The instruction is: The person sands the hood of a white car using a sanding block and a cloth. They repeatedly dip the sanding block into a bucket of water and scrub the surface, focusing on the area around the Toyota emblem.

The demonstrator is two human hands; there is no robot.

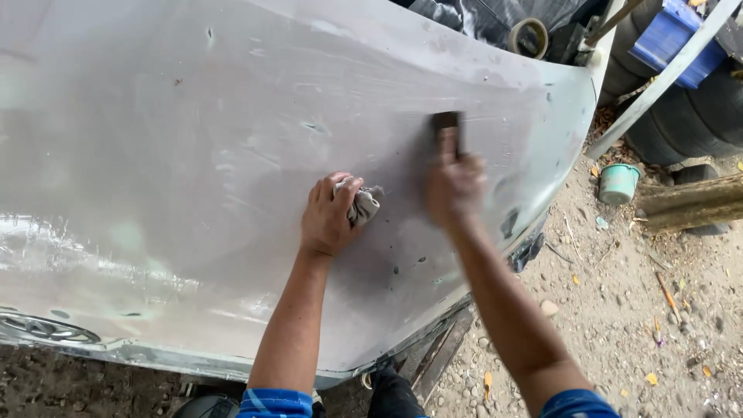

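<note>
Sanding the grey car panel (pixel 193 155) — my right hand (pixel 455 186) grips a dark sanding block (pixel 446 128), left hand (pixel 329 215) clenches a rag (pixel 365 204); next, I judge, wiping the residue.

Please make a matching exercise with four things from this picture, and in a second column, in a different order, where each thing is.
Things:
1. grey rag
2. dark sanding block
3. green cup
4. roll of tape

Places:
A. on the gravel ground to the right
B. bunched in the left hand, on the car panel
C. past the panel's top edge
D. under the right hand, flat on the panel

Pairs: 1-B, 2-D, 3-A, 4-C
</note>
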